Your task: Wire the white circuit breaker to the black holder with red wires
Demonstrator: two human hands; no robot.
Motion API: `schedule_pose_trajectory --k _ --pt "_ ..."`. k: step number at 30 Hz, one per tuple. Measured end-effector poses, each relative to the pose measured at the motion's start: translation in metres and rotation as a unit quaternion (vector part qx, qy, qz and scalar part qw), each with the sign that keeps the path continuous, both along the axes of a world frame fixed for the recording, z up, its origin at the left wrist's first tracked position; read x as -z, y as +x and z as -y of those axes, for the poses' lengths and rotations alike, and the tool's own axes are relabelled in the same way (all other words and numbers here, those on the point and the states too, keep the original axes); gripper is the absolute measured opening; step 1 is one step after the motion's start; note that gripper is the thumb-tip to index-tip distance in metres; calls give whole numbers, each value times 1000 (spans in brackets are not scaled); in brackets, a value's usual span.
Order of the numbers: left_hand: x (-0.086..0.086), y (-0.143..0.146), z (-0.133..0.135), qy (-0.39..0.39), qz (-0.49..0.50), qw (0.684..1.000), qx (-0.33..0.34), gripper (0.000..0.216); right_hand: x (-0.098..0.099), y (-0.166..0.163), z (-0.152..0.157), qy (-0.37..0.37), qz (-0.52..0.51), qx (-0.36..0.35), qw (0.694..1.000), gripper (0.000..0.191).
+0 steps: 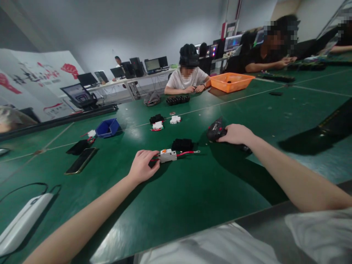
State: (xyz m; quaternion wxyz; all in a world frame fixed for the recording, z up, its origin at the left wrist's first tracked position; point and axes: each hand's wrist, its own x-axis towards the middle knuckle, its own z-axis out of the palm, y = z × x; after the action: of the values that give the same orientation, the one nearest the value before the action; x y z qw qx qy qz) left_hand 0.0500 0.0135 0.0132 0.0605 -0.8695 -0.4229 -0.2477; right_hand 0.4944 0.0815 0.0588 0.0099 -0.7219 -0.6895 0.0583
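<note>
My left hand (pixel 143 167) is closed at the left end of a white circuit breaker (pixel 168 156) with an orange switch, lying on the green table. From the breaker's right side runs a red wire (pixel 186 152) tipped with a metal terminal. Just behind it lies a black bundle (pixel 182 144) I cannot make out clearly. To the right, my right hand (pixel 238 135) is wrapped round a black cordless drill (pixel 215 130) with red marks, its nose pointing away from me. The drill's grip is partly hidden by my fingers.
Further back lie more white breakers (pixel 175 119) with black pieces. On the left are a blue bin (pixel 107 128), a phone (pixel 81 161) and a white power bank (pixel 26 222). Across the table a person (pixel 185 79) sits beside an orange basket (pixel 231 85); another person works at right.
</note>
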Motion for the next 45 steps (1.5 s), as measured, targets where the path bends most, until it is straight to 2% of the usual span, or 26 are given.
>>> schedule_pose_trajectory --k 6,11,28,33,41,45 --pt "3 1 -3 -8 -4 1000 -2 31 0 -10 10 12 33 -21 999 65" --pt "4 0 -4 -22 25 999 -3 41 2 -15 17 26 64 -38 997 69" --pt "0 -4 -1 -44 29 998 -18 40 4 -14 15 21 64 -41 997 76" --pt "-2 -22 2 -47 17 998 -41 40 4 -15 15 22 71 -42 996 70" --pt "3 -79 23 -40 17 994 -96 39 6 -14 15 30 66 -35 997 74" --pt "2 -95 29 -39 12 991 -124 37 8 -12 13 31 73 -43 996 74"
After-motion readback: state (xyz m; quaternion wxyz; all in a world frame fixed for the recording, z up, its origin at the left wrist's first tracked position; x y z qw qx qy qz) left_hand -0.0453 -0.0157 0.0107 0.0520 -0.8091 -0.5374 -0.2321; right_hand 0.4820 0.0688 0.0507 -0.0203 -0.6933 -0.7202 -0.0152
